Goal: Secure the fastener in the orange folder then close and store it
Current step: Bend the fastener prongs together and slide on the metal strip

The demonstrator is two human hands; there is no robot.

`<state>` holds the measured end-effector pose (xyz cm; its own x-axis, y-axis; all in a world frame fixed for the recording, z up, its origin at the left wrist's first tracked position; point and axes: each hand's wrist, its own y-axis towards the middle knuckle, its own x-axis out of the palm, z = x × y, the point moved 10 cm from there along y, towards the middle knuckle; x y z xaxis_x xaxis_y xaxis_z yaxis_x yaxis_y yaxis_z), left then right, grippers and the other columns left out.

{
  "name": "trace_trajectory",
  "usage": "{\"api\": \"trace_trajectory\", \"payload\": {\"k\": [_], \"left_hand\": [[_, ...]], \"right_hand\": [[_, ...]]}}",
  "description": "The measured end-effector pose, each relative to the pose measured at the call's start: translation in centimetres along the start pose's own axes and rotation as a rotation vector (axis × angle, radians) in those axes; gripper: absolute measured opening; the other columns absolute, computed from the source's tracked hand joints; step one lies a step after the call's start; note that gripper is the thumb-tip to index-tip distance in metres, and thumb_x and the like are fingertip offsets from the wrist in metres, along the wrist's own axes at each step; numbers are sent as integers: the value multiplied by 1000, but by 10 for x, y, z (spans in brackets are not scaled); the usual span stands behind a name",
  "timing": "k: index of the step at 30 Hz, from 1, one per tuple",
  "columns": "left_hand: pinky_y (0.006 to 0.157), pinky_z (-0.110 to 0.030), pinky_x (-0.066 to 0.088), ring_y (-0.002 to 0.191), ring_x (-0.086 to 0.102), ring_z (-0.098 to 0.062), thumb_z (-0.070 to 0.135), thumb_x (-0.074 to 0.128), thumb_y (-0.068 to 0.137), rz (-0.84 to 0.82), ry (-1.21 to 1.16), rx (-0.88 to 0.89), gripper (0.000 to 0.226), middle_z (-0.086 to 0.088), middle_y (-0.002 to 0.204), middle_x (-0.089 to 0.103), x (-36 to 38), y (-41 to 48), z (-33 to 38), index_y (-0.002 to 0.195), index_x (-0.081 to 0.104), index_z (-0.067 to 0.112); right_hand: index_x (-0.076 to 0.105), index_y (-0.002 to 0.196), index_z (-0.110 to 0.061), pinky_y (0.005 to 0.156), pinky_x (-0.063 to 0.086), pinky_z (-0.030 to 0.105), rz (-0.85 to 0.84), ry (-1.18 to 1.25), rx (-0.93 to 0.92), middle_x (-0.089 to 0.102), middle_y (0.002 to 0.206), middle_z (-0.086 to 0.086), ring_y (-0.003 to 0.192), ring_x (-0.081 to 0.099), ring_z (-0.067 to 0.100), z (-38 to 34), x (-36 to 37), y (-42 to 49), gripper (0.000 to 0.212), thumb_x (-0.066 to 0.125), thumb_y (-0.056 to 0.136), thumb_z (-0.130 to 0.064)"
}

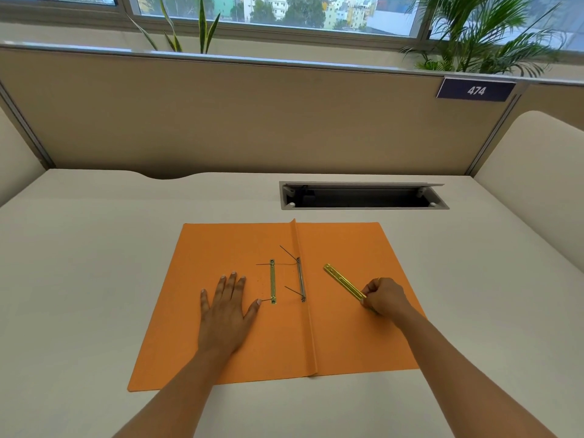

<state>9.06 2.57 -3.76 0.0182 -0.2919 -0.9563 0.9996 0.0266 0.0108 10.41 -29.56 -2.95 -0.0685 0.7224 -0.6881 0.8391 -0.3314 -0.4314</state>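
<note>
An orange folder (344,336) lies spread flat on the desk, its raised spine fold running down the middle. On its left flap sits a brass fastener base (272,282) with thin prongs sticking out sideways. Beside the spine lies a grey metal bar (301,279), also with thin prongs. My left hand (226,311) rests flat on the left flap, fingers spread, thumb tip beside the lower prong. My right hand (384,297) pinches the near end of a brass fastener strip (343,279), which lies slanted over the right flap.
The folder lies on a white desk (94,263). Behind it an open cable slot (363,196) is cut into the desk. A beige partition (252,121) with a "474" sign (475,90) closes the back, and plants stand on the window ledge.
</note>
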Motion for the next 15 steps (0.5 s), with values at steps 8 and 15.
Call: {"api": "trace_trajectory", "payload": {"k": [8, 15], "left_hand": [[117, -48, -3, 147, 3, -16, 69, -2, 71, -48, -29, -15, 91, 2, 159, 9, -2, -1, 2, 148, 16, 24], [119, -45, 9, 146, 9, -21, 42, 38, 96, -153, -246, -157, 55, -4, 158, 14, -9, 4, 7, 144, 29, 18]], "right_hand": [[63, 85, -11, 65, 39, 28, 157, -113, -129, 58, 82, 5, 77, 53, 23, -8, -1, -19, 10, 61, 79, -3], [62, 75, -15, 64, 43, 27, 131, 136, -216, 56, 66, -4, 68, 54, 15, -28, 13, -48, 11, 69, 76, -7]]}}
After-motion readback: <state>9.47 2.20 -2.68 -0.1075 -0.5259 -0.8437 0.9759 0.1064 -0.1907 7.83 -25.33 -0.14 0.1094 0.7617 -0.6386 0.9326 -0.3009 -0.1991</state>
